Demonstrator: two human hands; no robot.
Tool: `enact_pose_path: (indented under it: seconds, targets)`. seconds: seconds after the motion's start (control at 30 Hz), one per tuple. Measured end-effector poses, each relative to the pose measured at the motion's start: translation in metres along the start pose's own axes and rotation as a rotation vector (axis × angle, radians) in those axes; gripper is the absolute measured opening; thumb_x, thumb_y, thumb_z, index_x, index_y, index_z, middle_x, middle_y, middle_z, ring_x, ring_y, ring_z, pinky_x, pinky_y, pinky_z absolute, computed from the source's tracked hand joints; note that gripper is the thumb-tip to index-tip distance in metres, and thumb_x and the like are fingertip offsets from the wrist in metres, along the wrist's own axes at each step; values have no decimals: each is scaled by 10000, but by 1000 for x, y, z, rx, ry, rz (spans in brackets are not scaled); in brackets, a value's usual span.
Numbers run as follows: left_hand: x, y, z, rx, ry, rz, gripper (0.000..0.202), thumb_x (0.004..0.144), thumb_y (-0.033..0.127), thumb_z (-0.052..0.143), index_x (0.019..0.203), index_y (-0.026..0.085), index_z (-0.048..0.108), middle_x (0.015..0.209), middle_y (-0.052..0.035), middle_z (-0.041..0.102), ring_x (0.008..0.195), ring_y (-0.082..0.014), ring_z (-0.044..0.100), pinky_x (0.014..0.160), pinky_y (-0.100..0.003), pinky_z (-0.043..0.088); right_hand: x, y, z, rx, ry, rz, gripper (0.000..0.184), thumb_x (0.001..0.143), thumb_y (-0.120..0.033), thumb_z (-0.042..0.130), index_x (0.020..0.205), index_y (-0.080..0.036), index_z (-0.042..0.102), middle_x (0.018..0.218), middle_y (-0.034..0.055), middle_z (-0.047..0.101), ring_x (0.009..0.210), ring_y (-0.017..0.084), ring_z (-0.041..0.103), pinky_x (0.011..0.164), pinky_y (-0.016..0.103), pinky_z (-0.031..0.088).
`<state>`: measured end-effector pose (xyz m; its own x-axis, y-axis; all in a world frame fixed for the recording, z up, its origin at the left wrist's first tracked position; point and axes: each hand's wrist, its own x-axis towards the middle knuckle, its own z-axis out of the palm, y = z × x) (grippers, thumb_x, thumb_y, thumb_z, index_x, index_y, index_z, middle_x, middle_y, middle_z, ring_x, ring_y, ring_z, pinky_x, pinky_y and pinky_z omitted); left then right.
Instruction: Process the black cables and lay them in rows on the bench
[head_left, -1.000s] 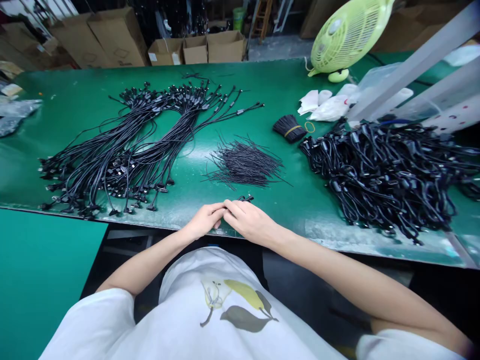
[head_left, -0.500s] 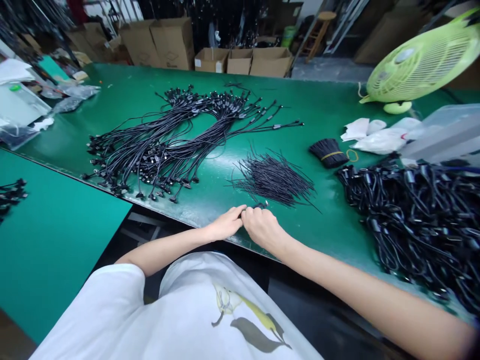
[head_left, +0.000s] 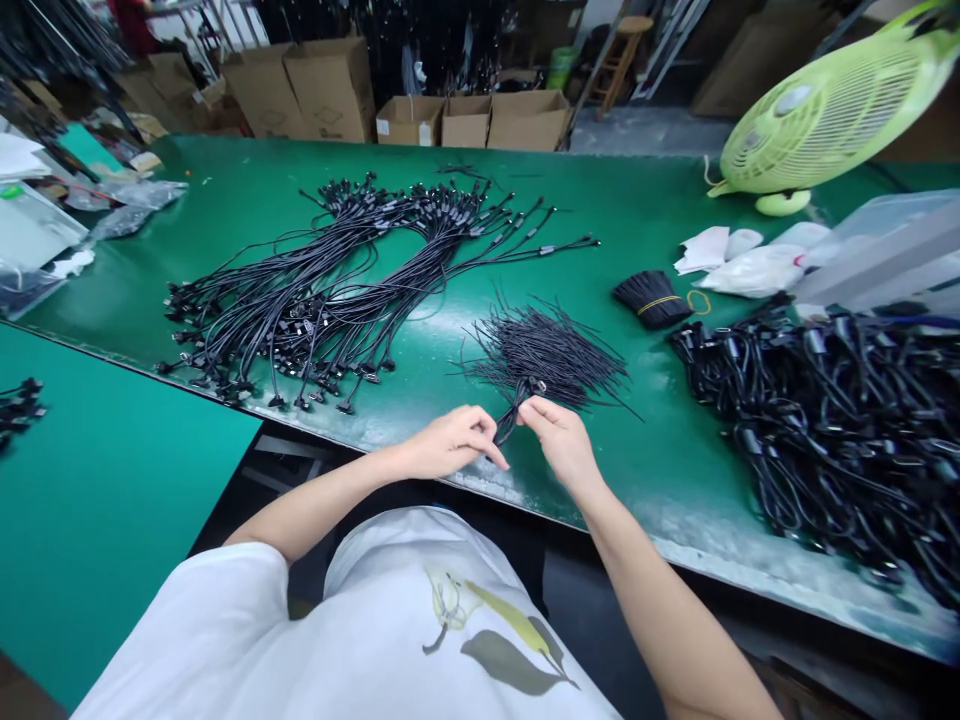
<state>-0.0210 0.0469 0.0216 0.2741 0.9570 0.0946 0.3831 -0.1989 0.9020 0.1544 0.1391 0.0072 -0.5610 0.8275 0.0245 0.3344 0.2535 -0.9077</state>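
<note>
Head view, one workbench, items listed from the hands out. Left hand: fingers curled, grasping the lower end of a short black cable. Right hand: thumb and forefinger closed on the upper end of the same cable, at a small black connector. The cable was held off the surface between the hands, tilted, above the front edge of a green-topped workbench.

Just beyond the hands, mid-bench: a loose pile of thin black wires, touching neither hand. Toward the right: a tight bundle of black wires bound with a yellow rubber band, and a loose yellow rubber band just beside it. Along the right edge: a large heap of black cords with connectors. Left half of the bench: long black cables laid in two fanned groups. Back right corner: white paper and plastic bags, a clear plastic bin and a lime-green fan. Off the back edge: cardboard boxes. Off the left front edge: a separate teal board carrying a few black cables. Nearest the camera: the person's white T-shirt with a pear print
</note>
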Motion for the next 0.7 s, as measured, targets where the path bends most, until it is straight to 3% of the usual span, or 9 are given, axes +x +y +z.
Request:
enact_pose_path:
  seconds: [0.07, 0.13, 0.23, 0.3, 0.37, 0.47, 0.5, 0.6, 0.7]
  targets:
    - [1, -8, 9, -118, -35, -112, 279, 803, 149, 520, 882, 230, 775, 903, -50, 570, 873, -178, 528, 886, -305, 417, -9, -12, -2, -299, 87, -217, 330, 916, -355, 433, 653, -179, 528, 606, 4, 490, 580, 124, 412, 565, 256, 289]
    - [5, -15, 12, -243, 67, -240, 243, 807, 210, 529, 872, 176, 762, 861, -57, 595, 856, -181, 537, 866, -301, 421, -19, -25, 4, -529, 86, -453, 321, 938, -280, 398, 671, -175, 543, 637, 22, 532, 612, 132, 445, 593, 260, 294]
    - [7, -11, 2, -513, 161, -328, 462, 912, 410, 373, 874, 129, 738, 825, -86, 631, 812, -188, 554, 803, -313, 448, -30, -31, 15, -624, -101, -653, 333, 961, -238, 369, 702, -170, 567, 665, 25, 576, 634, 126, 482, 617, 241, 307]
    - [3, 1, -5, -612, 136, -305, 639, 943, 509, 256, 768, 129, 738, 829, -99, 630, 789, -187, 563, 780, -320, 457, -29, -26, 17, -590, -224, -614, 328, 967, -241, 367, 737, -171, 591, 700, 19, 613, 642, 117, 508, 613, 226, 311]
    - [-2, 14, -7, -515, 127, -251, 618, 929, 547, 344, 670, 141, 731, 875, -94, 617, 840, -192, 574, 842, -326, 451, -25, -18, 14, -583, -256, -499, 323, 963, -244, 370, 759, -176, 612, 723, 15, 635, 644, 116, 526, 593, 223, 300]
    - [-8, 20, 4, -323, 277, -220, 342, 833, 474, 607, 975, 192, 740, 1141, -83, 577, 1082, -229, 544, 982, -337, 409, -21, -12, 8, -611, -120, -353, 309, 954, -267, 396, 766, -176, 624, 761, 29, 651, 676, 126, 544, 598, 233, 294]
    - [-9, 18, 11, -315, 325, -235, 400, 813, 458, 640, 1128, 215, 684, 1243, -86, 544, 1162, -243, 514, 1018, -351, 392, -22, -13, 8, -593, -56, -325, 304, 953, -280, 404, 772, -175, 624, 782, 36, 656, 696, 129, 550, 613, 234, 304]
    - [-10, 10, 31, -347, 310, -291, 504, 874, 447, 563, 1324, 221, 530, 1375, -98, 507, 1291, -259, 448, 1101, -398, 323, -23, -18, 14, -386, 77, -240, 316, 959, -312, 395, 767, -173, 603, 789, 36, 646, 718, 131, 556, 656, 231, 341]
    - [-9, 6, 47, -287, 335, -281, 459, 941, 433, 444, 1331, 201, 510, 1377, -96, 535, 1324, -239, 431, 1140, -389, 270, -24, -19, 22, -67, 53, -121, 389, 973, -362, 335, 691, -171, 523, 707, 14, 593, 666, 120, 537, 638, 219, 372]
